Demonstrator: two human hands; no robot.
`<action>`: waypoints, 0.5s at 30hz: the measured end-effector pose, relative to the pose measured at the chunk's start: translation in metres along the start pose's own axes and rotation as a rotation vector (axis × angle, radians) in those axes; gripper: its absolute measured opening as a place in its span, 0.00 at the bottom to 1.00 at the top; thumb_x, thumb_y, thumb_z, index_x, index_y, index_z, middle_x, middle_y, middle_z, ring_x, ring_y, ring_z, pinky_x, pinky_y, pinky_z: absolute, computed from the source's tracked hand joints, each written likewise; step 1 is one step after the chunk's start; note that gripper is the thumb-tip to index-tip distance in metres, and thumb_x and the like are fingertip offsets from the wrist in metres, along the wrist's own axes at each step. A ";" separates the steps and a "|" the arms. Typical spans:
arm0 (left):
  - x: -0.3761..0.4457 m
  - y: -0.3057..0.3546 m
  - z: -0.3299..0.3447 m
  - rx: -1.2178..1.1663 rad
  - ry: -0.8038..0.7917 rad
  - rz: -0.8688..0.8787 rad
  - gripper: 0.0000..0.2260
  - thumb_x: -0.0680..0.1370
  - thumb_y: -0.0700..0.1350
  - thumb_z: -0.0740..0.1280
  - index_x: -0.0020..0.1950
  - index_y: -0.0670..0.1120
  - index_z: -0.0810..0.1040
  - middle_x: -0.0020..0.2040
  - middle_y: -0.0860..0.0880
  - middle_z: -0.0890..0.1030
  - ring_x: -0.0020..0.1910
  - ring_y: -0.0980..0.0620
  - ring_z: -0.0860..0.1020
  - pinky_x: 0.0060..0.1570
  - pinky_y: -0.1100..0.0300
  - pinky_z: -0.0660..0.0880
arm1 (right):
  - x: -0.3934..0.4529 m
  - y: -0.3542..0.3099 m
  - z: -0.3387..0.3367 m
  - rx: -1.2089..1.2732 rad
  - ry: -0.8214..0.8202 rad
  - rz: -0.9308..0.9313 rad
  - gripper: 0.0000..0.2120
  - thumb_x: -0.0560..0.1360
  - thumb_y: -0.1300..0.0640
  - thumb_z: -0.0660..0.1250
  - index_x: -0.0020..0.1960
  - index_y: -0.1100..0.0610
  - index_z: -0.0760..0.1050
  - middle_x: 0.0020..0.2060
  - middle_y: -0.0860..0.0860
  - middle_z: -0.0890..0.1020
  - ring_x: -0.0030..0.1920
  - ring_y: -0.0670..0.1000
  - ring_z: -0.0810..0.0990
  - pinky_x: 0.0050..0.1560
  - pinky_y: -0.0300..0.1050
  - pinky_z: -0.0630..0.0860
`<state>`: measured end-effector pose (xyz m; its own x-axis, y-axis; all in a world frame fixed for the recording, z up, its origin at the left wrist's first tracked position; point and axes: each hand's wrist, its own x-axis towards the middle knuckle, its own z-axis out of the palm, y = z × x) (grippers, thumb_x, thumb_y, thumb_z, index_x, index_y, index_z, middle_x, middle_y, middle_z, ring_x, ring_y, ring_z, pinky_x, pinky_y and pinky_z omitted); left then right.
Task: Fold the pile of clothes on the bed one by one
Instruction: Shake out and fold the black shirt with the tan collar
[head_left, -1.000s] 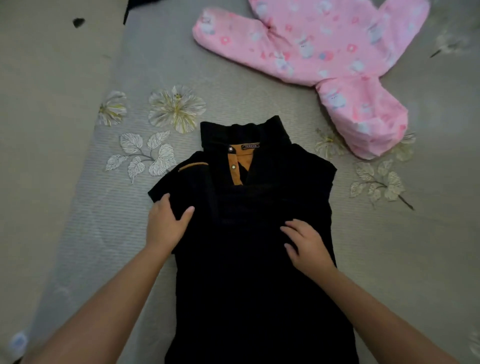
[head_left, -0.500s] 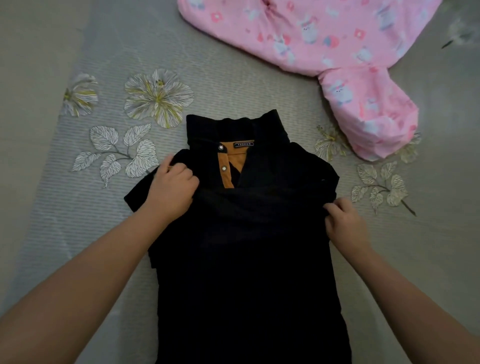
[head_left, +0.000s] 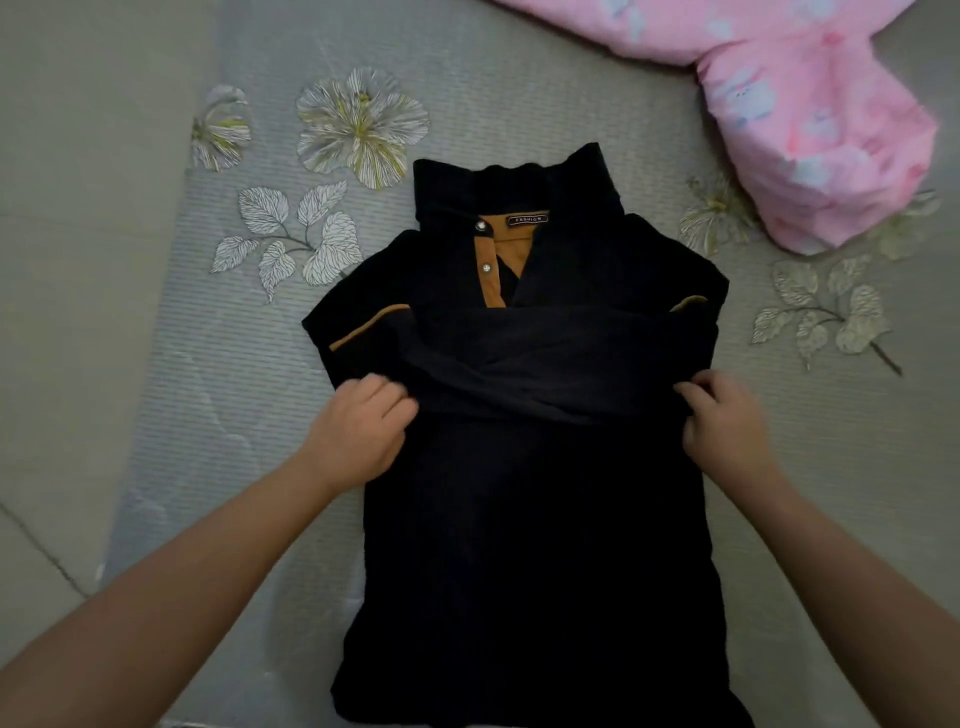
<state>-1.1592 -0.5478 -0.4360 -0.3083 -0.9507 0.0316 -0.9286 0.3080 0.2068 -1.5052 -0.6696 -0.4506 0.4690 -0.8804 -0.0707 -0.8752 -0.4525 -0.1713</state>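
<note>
Both hands sit at the sides of a black shirt (head_left: 530, 519) laid front-up on the bed (head_left: 156, 364). On the left, the left hand (head_left: 358, 431) has its fingers curled onto the shirt's left edge, pinching the dark cloth just below the sleeve with the tan trim stripe (head_left: 369, 326); the fingertips are tucked into the fabric and cannot be seen. Across the chest a band of cloth is bunched into a fold (head_left: 545, 369) running between the two hands, just under the tan button placket (head_left: 491, 265) and the collar label. On the right, the right hand (head_left: 724, 415) grips the opposite edge the same way, its fingers curled and knuckles up. The shirt's hem is cut off at the bottom of the view, and its folds are hard to read in the black. At upper right, a pink printed garment (head_left: 810, 119) lies on the bed, partly out of frame.
</note>
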 end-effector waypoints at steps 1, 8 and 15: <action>0.010 0.001 0.000 -0.003 0.054 -0.038 0.11 0.68 0.38 0.58 0.39 0.37 0.79 0.37 0.41 0.80 0.37 0.44 0.76 0.32 0.57 0.73 | 0.008 -0.002 -0.004 0.006 0.062 -0.036 0.13 0.60 0.74 0.64 0.43 0.71 0.79 0.39 0.67 0.79 0.35 0.66 0.79 0.34 0.57 0.76; 0.078 -0.018 0.005 -0.189 -0.248 -1.159 0.16 0.74 0.46 0.65 0.60 0.41 0.72 0.58 0.41 0.76 0.60 0.41 0.71 0.59 0.50 0.62 | 0.074 -0.008 -0.007 -0.091 -0.025 -0.005 0.16 0.68 0.67 0.69 0.56 0.65 0.78 0.52 0.61 0.81 0.58 0.63 0.76 0.57 0.60 0.68; 0.059 -0.034 -0.014 -1.106 0.246 -1.037 0.11 0.67 0.29 0.59 0.34 0.44 0.74 0.32 0.58 0.80 0.38 0.61 0.78 0.37 0.75 0.70 | 0.093 0.006 -0.010 -0.003 -0.081 0.169 0.11 0.71 0.64 0.62 0.50 0.64 0.81 0.45 0.63 0.82 0.52 0.62 0.76 0.58 0.54 0.65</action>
<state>-1.1428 -0.6152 -0.4272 0.5012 -0.7403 -0.4480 -0.0590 -0.5458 0.8358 -1.4682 -0.7561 -0.4484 0.3228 -0.9298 -0.1769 -0.9427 -0.2993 -0.1470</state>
